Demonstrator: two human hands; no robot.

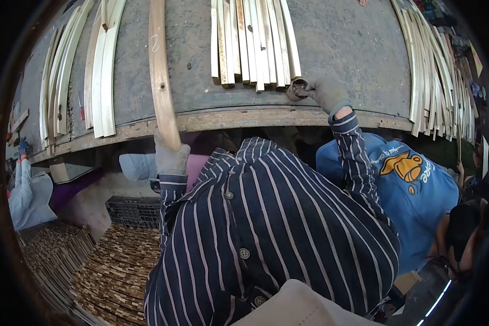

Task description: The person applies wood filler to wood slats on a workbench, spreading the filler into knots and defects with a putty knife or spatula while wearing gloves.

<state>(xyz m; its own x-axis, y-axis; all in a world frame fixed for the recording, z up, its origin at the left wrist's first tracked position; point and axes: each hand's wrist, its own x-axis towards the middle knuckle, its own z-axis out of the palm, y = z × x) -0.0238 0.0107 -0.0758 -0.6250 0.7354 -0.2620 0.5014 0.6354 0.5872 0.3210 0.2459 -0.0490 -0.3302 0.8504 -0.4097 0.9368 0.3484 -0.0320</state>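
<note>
My left hand [172, 156], in a greyish work glove, is closed round the near end of a long wooden plank [162, 81]. The plank overhangs the table edge and carries a chalk-like mark and a dark knot. My right hand [328, 93], also gloved, pinches the rim of a small round brown cup-like container [297, 90]; its contents are too small to make out. Just beside that container lie the near ends of a row of narrow wooden strips [252, 43].
The dark worktable [353, 60] has a worn wooden front edge. More strips lie at left [107, 70] and right [426, 76]. A person in a blue shirt [407, 179] is close on my right. Stacked wood pieces [114, 271] and a black crate [133, 212] stand lower left.
</note>
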